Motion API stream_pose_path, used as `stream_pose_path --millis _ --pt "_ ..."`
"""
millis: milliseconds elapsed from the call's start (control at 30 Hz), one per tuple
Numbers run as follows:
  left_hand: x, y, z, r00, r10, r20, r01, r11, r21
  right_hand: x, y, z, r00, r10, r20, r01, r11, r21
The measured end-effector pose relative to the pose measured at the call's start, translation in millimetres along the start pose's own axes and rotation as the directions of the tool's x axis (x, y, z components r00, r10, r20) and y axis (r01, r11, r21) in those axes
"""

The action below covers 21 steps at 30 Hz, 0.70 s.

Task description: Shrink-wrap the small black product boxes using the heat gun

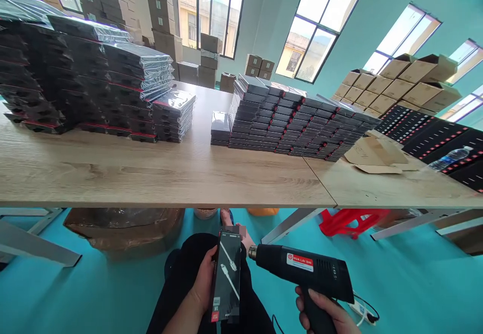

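My left hand grips a slim black cable box by its left edge, above my lap. White cable connectors are printed on its face, and a red mark sits at its lower corner. Wrapped round the handle of a black heat gun is my right hand. The metal nozzle points left toward the box, a short distance from its right side. Whether the heat gun is running I cannot tell. A red and white label is on its body.
On the wooden table stand film-wrapped black boxes at left and stacked dark boxes mid-right. Flattened cardboard and a plastic bottle lie further right. Beneath are a brown bag, a red stool and a power strip.
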<state>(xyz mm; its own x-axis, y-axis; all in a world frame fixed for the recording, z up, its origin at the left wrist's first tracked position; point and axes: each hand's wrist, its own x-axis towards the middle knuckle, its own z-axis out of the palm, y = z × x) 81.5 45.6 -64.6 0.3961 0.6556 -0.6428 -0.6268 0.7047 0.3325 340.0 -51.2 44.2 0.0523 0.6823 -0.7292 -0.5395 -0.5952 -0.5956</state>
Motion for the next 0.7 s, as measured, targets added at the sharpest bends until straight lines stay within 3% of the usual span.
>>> stream_pose_path --millis 133,300,433,500,600,700 --pt "-1.0 -0.8 1.9 0.999 -0.034 -0.009 0.034 0.999 0.018 8.4 -6.0 1.8 1.000 0.000 0.007 0.001 1.000 -0.019" --pt "-0.6 -2.3 5.8 0.998 -0.047 0.040 0.046 0.999 0.016 8.0 -14.8 20.5 0.998 -0.040 0.056 0.045 0.996 -0.081" --pt "2.0 -4.0 3.8 1.000 -0.013 0.028 0.013 1.000 0.004 -1.0 -12.9 32.3 0.984 -0.041 0.175 0.087 0.961 -0.264" --pt "4.7 -5.2 0.7 0.999 0.003 0.048 -0.002 1.000 -0.011 -4.4 -10.9 35.2 0.975 -0.039 0.218 0.129 0.899 -0.418" --pt "9.9 -6.5 -4.8 0.997 0.002 0.078 0.001 1.000 -0.031 -5.7 -11.2 39.5 0.979 -0.119 0.163 0.191 0.804 -0.563" --pt "14.0 -6.3 -8.2 0.996 0.012 0.088 -0.008 0.999 -0.053 -5.8 -12.8 42.6 0.977 -0.178 0.118 0.213 0.798 -0.563"
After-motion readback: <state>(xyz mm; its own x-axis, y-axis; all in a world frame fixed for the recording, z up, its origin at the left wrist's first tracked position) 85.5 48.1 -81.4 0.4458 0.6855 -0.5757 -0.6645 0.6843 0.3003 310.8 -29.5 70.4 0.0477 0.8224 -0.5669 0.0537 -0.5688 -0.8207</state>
